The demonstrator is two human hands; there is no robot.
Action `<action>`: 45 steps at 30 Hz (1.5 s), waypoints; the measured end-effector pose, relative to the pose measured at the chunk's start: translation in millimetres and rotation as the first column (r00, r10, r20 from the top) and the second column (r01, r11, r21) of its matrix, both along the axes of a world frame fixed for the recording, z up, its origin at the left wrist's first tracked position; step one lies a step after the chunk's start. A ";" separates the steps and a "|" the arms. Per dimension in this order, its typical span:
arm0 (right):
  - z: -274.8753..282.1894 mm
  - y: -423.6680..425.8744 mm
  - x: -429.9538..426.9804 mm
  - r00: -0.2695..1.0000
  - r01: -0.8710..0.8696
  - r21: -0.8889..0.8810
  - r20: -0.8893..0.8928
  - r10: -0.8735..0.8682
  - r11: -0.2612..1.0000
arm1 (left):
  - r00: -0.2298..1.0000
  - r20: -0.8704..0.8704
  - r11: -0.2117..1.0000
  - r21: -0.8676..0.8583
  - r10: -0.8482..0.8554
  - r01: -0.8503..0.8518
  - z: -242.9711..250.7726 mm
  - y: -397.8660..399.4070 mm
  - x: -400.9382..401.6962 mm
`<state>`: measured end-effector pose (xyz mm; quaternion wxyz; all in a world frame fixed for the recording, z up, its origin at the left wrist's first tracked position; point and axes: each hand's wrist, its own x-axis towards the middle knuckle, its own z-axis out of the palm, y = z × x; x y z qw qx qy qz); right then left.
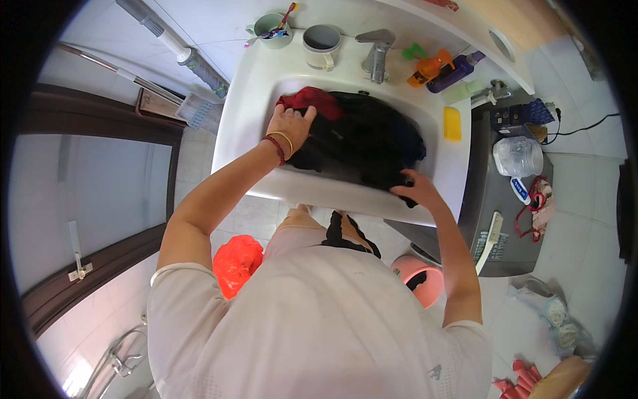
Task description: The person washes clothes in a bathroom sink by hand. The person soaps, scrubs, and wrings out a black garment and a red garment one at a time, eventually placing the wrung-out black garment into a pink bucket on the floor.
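Note:
A white washbasin [239, 134] in front of me holds dark wet-looking clothes [359, 139] and a red cloth [311, 97]. My left hand [291, 124], with a yellow bangle and a dark red bracelet at the wrist, rests at the basin's left side on the red and black fabric. Whether its fingers pinch the cloth cannot be made out. At the front right rim, my right hand [418, 188] touches the edge of the black clothing, thumb and fingers apart around a bit of it. The cloth hides the basin's bottom.
Behind the basin stand a toothbrush cup [271, 40], a white mug [321, 52], a faucet [379, 55] and an orange spray bottle [428, 67]. Yellow soap [452, 123] lies on the right rim. A brush [489, 242] rests on the grey appliance [471, 199]. A pink bucket [428, 294] stands below.

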<state>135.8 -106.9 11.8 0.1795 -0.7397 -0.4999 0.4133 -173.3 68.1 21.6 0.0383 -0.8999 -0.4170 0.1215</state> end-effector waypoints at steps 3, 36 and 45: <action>8.2 14.4 -30.6 0.785 -0.319 -0.285 0.456 0.420 0.904 | 0.997 -0.045 0.998 -0.025 0.059 -0.060 14.0 -1.6 -7.2; 39.4 59.3 -110.4 0.055 0.206 -0.418 -0.898 -0.437 0.885 | 0.353 0.765 0.813 -0.581 0.538 0.020 -18.3 -11.3 34.1; -35.4 67.3 -106.4 -0.240 0.161 -0.266 -0.945 -0.224 0.950 | 0.455 0.888 0.925 -0.117 -0.065 0.362 30.3 -87.2 73.2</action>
